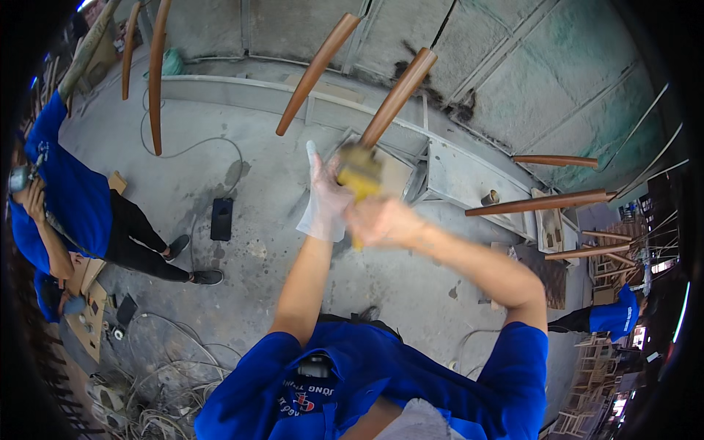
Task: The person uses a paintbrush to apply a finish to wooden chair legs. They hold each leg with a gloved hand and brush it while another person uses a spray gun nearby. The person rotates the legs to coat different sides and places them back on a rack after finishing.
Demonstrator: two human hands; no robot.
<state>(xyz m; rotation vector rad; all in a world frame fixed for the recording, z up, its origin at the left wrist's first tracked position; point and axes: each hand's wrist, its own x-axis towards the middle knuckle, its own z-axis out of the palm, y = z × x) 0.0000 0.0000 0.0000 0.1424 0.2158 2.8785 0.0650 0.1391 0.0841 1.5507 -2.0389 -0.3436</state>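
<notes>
My right hand [385,221], bare and blurred by motion, is closed round a yellow tool [359,183] with a dark, blurred edge; its exact kind is smeared. The tool is at the lower end of a hanging brown wooden leg [396,99], hiding that end. Just left of the tool is my left hand [327,196] in a thin whitish glove, one digit stretched upward. Its other fingers are partly hidden behind the tool, so any contact with the leg is unclear. Another brown wooden leg [317,77] hangs to the left, apart from both hands.
More brown wooden legs hang at the left [157,81] and right [539,202]. A grey bench [469,180] stands ahead on the right. At left, a co-worker in blue [81,198] holds a spray gun; hoses [183,359] tangle on the floor. Another person [612,317] is far right.
</notes>
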